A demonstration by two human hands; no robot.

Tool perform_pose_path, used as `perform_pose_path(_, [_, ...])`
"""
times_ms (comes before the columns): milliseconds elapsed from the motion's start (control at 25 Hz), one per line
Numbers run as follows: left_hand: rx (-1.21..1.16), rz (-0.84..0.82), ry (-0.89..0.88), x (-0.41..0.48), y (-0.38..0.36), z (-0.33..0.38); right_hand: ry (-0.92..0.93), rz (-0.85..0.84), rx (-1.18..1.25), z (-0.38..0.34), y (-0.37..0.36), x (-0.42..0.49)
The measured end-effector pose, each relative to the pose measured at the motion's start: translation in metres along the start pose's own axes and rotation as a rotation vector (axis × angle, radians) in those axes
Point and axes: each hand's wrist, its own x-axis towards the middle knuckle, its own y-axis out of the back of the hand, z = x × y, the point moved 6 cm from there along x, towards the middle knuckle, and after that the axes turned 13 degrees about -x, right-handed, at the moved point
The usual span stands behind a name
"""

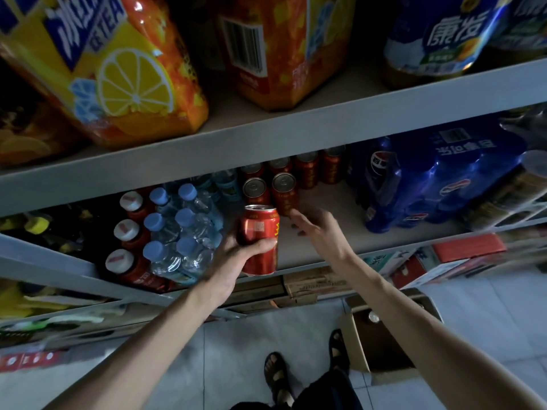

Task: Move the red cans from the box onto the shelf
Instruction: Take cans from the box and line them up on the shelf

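Red can (260, 241) gripped upright in left hand (233, 261), thumb across the front and fingers curled behind, at the front lip of the middle shelf (325, 199), just in front of the cans standing there. Top left, on the shelf above: yellow-and-orange iced tea pack (118, 78) with a lemon slice printed on the wrap. Below it, on the middle shelf: dark bottles with white caps (127, 229) in a row, then a shrink-wrapped pack of blue-capped water bottles (183, 232), just beside the left hand. Centre, further back: red cans on the shelf (284, 187), two in front with silver tops showing, more lined up behind under the upper board. Right hand (319, 232) empty, fingers straight and slightly spread, stretched out over the bare shelf board towards the front right can; contact with it impossible to tell. Right of the bare patch: blue shrink-wrapped cola pack (429, 184); above it, blue-labelled bottles (438, 39) on the upper shelf. Lower right, on the pale tiled floor (222, 365): open cardboard box (358, 344), partly hidden by the right forearm, one round silver top visible inside. Sandalled feet (278, 374) just beside the box.
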Motion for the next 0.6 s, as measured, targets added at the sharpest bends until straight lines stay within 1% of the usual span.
perform_pose_path(40, [0.065, -0.048, -0.033, 0.000, -0.009, 0.001, -0.005, -0.151, 0.084, -0.006, -0.003, -0.016])
perform_pose_path(80, [0.130, -0.097, -0.060, 0.000, -0.020, 0.002, -0.006, -0.260, 0.145, -0.012, -0.004, -0.028])
perform_pose_path(120, [0.182, -0.140, -0.082, 0.000, -0.029, 0.003, -0.020, -0.309, 0.191, -0.019, -0.001, -0.038])
perform_pose_path(200, [0.249, -0.197, -0.125, 0.003, -0.044, 0.005, -0.072, -0.273, 0.228, -0.025, 0.009, -0.042])
perform_pose_path(280, [0.332, -0.219, -0.167, 0.007, -0.054, 0.007, -0.087, -0.144, 0.215, -0.025, 0.022, -0.042])
perform_pose_path(360, [0.488, -0.203, -0.224, 0.010, -0.063, 0.009, -0.136, -0.025, 0.237, -0.019, 0.030, -0.042])
perform_pose_path(440, [0.584, -0.155, -0.279, 0.011, -0.066, 0.010, -0.183, 0.050, 0.231, -0.012, 0.035, -0.041])
perform_pose_path(480, [0.588, -0.147, -0.290, 0.013, -0.066, 0.010, -0.190, 0.045, 0.213, -0.010, 0.035, -0.040])
perform_pose_path(600, [0.542, -0.168, -0.273, 0.016, -0.065, 0.006, -0.200, -0.059, 0.163, -0.005, 0.030, -0.036])
